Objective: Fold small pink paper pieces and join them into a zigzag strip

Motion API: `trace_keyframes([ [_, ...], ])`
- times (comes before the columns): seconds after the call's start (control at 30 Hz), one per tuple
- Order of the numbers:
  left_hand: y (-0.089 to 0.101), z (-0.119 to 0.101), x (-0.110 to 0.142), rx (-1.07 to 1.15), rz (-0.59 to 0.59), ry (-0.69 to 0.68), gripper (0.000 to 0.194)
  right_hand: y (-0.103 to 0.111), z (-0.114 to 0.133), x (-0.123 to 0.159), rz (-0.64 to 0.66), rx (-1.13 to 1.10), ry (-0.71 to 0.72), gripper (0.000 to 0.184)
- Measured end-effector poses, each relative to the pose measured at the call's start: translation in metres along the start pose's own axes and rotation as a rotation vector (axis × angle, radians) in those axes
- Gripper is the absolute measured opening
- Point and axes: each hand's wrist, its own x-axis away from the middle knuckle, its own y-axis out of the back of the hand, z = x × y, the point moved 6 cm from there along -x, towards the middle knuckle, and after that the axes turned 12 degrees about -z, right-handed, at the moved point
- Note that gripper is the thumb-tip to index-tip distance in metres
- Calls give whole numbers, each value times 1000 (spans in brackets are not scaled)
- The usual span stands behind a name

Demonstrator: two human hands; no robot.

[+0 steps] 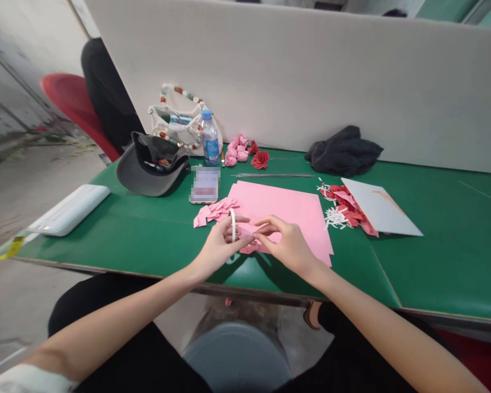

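Observation:
Above the pink paper sheets, my left hand is closed on a small piece of pink paper. A thin white ring, like a narrow roll of tape, hangs around its fingers. My right hand pinches with thumb and forefinger right at the left thumb tip; what lies in that pinch is too small to make out. Cut pink paper pieces lie in a loose row left of the sheets, partly behind my left hand.
Behind the sheets lie thin wires, a red paper flower and pink crumpled paper. A phone, bottle, cap and white device stand left. White scraps, red pieces, a white card and dark cloth lie right.

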Motion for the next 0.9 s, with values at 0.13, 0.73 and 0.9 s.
trace_keyframes([
  [0.13,-2,-4,2,-19,22,-21,48,1,-4,-3,5,-29,-42,19],
  [0.73,-3,0,1,-3,61,10,50,2,-2,-2,61,-26,-69,32],
  [0.9,-3,1,0,7,63,13,51,1,-3,-2,68,-39,-87,33],
])
